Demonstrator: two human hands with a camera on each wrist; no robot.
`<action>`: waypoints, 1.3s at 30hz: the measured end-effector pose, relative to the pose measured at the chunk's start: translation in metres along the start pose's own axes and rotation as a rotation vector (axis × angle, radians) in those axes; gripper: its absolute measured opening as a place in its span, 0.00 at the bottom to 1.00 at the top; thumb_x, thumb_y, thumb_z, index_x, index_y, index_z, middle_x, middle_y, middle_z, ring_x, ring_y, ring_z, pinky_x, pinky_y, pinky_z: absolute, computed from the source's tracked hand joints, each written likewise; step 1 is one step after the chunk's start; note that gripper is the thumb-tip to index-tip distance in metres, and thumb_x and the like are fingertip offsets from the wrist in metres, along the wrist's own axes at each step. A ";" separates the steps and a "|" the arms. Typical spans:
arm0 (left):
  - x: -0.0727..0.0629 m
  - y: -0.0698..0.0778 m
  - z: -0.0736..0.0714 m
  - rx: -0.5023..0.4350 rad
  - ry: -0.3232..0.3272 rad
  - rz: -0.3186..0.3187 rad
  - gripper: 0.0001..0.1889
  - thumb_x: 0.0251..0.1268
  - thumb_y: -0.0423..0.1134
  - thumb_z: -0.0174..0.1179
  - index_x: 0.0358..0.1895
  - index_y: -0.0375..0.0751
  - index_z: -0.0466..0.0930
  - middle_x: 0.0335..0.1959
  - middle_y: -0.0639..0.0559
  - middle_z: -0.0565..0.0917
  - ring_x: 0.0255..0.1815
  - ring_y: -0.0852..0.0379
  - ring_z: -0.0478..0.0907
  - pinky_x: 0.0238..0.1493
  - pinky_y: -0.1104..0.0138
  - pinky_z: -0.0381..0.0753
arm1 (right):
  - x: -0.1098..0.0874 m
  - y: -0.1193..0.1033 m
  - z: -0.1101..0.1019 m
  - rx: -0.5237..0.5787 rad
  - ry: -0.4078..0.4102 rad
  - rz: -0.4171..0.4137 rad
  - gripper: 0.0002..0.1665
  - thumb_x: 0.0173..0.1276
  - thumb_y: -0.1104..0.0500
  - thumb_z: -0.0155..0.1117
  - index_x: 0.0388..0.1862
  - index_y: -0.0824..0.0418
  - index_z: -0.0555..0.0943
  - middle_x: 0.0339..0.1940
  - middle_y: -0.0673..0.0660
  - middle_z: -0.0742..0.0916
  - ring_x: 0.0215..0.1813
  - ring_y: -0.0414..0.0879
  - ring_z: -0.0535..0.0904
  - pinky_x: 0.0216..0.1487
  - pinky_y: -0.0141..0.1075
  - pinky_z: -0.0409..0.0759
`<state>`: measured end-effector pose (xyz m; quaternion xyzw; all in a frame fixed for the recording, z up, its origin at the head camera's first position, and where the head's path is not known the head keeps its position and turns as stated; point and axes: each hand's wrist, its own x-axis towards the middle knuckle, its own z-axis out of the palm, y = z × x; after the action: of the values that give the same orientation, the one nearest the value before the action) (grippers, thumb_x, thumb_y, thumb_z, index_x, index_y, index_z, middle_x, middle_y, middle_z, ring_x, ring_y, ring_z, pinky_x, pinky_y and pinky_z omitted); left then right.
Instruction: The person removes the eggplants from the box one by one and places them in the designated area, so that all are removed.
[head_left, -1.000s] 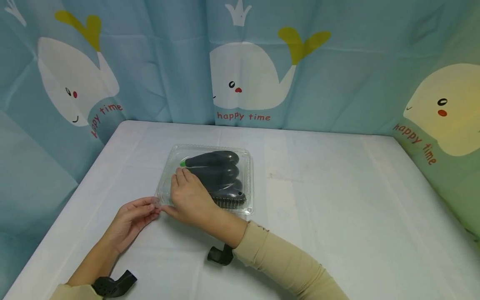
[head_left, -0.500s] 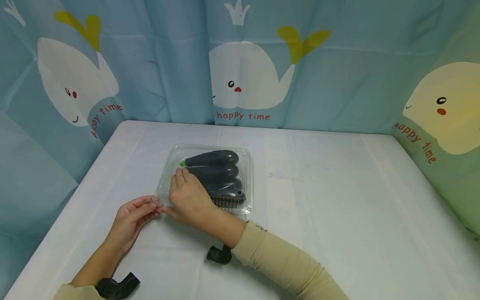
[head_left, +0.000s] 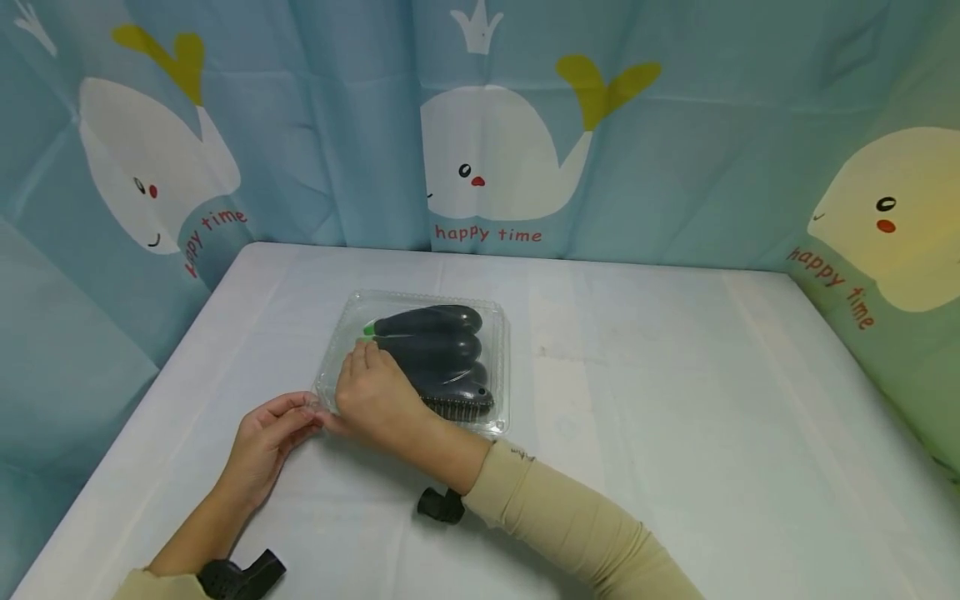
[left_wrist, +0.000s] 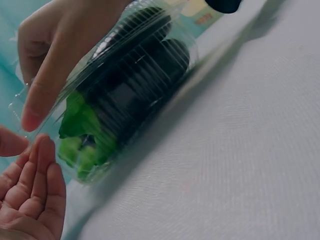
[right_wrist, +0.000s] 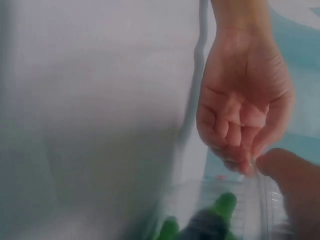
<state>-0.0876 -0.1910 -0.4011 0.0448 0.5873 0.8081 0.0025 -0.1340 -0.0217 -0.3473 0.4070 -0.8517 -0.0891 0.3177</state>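
so there's a white-covered table point(head_left: 660, 433), with a blue-green whale-print curtain point(head_left: 345, 125) behind it saying "happy time". a clear plastic box point(head_left: 502, 358) sits on the table left of its middle, with dark eggplants point(head_left: 435, 350) inside. left hand point(head_left: 264, 437) has thumb and fingers pinched together on the rim at the near left corner. right hand point(head_left: 381, 398) has its fingers bent over the lid and thumb on the rim right by the left fingers; can't tell if that one's actually clamped on anything. it does block the near left part of the box from the head view, tan sleeve point(head_left: 577, 525) trailing off to the near right.

left wrist view gives you the box's ribbed side and leafy green caps point(left_wrist: 87, 132), where head view only gets small green tips. right wrist view is pretty blurry. eggplants lie lengthwise left to right, stems left, fat ends right.
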 end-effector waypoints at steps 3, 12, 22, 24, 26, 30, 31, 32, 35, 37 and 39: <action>0.000 -0.002 0.002 0.021 0.016 0.028 0.10 0.65 0.24 0.50 0.37 0.38 0.80 0.31 0.51 0.84 0.34 0.61 0.81 0.40 0.71 0.79 | 0.000 0.000 0.000 -0.072 0.008 -0.035 0.41 0.62 0.33 0.50 0.40 0.71 0.83 0.39 0.64 0.85 0.43 0.53 0.81 0.45 0.39 0.80; 0.001 -0.004 0.003 0.089 0.009 0.122 0.09 0.62 0.20 0.50 0.38 0.34 0.78 0.30 0.51 0.83 0.33 0.61 0.80 0.38 0.72 0.80 | 0.000 0.001 0.002 -0.136 -0.004 -0.085 0.39 0.65 0.34 0.47 0.39 0.69 0.84 0.38 0.63 0.85 0.43 0.53 0.82 0.43 0.38 0.80; 0.000 -0.003 0.004 0.158 0.020 0.125 0.06 0.62 0.22 0.52 0.37 0.33 0.76 0.29 0.52 0.84 0.33 0.62 0.80 0.38 0.72 0.79 | -0.001 0.000 0.005 -0.127 0.037 -0.060 0.39 0.63 0.33 0.50 0.39 0.69 0.84 0.37 0.63 0.85 0.41 0.52 0.82 0.43 0.37 0.80; 0.000 -0.004 0.003 0.169 0.020 0.127 0.06 0.62 0.22 0.52 0.37 0.34 0.77 0.30 0.53 0.84 0.33 0.62 0.80 0.38 0.72 0.80 | -0.001 0.001 0.004 -0.124 0.036 -0.061 0.37 0.64 0.35 0.50 0.38 0.69 0.84 0.37 0.63 0.85 0.41 0.51 0.82 0.43 0.37 0.80; 0.001 -0.005 0.003 0.175 0.016 0.129 0.06 0.62 0.22 0.52 0.37 0.34 0.77 0.30 0.53 0.84 0.33 0.61 0.80 0.38 0.71 0.80 | -0.001 0.002 0.004 -0.130 0.033 -0.064 0.36 0.65 0.37 0.49 0.38 0.69 0.84 0.37 0.62 0.86 0.41 0.51 0.82 0.43 0.37 0.80; 0.002 -0.005 0.004 0.189 0.026 0.122 0.05 0.63 0.23 0.52 0.37 0.33 0.77 0.30 0.53 0.84 0.33 0.62 0.80 0.39 0.71 0.80 | -0.001 0.004 0.002 -0.132 0.028 -0.064 0.34 0.67 0.39 0.48 0.38 0.69 0.84 0.37 0.61 0.86 0.42 0.50 0.82 0.44 0.37 0.80; 0.002 -0.005 0.004 0.188 0.031 0.117 0.05 0.63 0.23 0.52 0.37 0.32 0.76 0.29 0.53 0.84 0.33 0.61 0.80 0.39 0.72 0.80 | -0.001 0.004 0.001 -0.136 0.024 -0.065 0.35 0.67 0.38 0.48 0.38 0.69 0.84 0.37 0.61 0.86 0.42 0.50 0.82 0.44 0.37 0.80; 0.002 -0.004 0.005 0.189 0.036 0.111 0.05 0.64 0.24 0.52 0.38 0.32 0.76 0.29 0.53 0.84 0.33 0.61 0.80 0.39 0.72 0.80 | -0.001 0.004 0.001 -0.136 0.022 -0.065 0.35 0.67 0.38 0.48 0.38 0.69 0.84 0.37 0.61 0.86 0.42 0.50 0.82 0.45 0.37 0.80; 0.002 -0.003 0.005 0.165 0.038 0.075 0.05 0.65 0.26 0.52 0.38 0.33 0.77 0.29 0.52 0.84 0.33 0.61 0.81 0.40 0.71 0.79 | -0.002 0.004 0.001 -0.136 0.014 -0.058 0.39 0.64 0.33 0.49 0.40 0.69 0.84 0.39 0.61 0.85 0.44 0.50 0.81 0.46 0.38 0.79; 0.001 -0.002 0.004 0.139 0.033 0.048 0.05 0.65 0.27 0.51 0.38 0.35 0.77 0.30 0.52 0.84 0.33 0.61 0.81 0.40 0.71 0.80 | -0.003 0.004 0.000 -0.114 0.023 -0.044 0.41 0.61 0.31 0.51 0.41 0.69 0.83 0.40 0.62 0.85 0.46 0.51 0.81 0.49 0.38 0.78; 0.000 -0.001 0.002 0.102 0.033 0.020 0.07 0.66 0.27 0.50 0.37 0.37 0.78 0.30 0.52 0.83 0.33 0.60 0.80 0.40 0.71 0.80 | -0.006 0.005 -0.002 -0.078 0.031 -0.029 0.43 0.59 0.30 0.53 0.44 0.70 0.82 0.43 0.63 0.84 0.48 0.51 0.79 0.51 0.37 0.76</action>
<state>-0.0872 -0.1884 -0.4010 0.0373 0.6271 0.7778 -0.0175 -0.1331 -0.0143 -0.3465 0.4079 -0.8367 -0.1205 0.3451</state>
